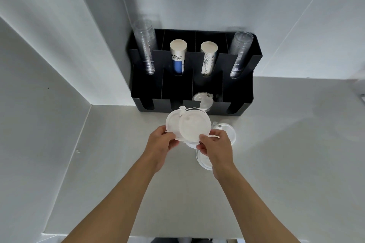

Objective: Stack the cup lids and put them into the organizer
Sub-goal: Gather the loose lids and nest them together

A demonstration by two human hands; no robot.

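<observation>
lids (194, 127) | left hand (161, 142), right hand (216, 147) each pinch one | cup print unreadable

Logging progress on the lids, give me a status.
Left hand and right hand each hold a lid. Organizer has some lids in. Loose lids on counter; nothing blocking.

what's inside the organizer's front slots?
One white lid sits in a front compartment of the black organizer. Other front slots look dark; their floors are hidden by the walls.

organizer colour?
Black: the compartmented plastic cup organizer against the wall, clearest in the head view.
</observation>
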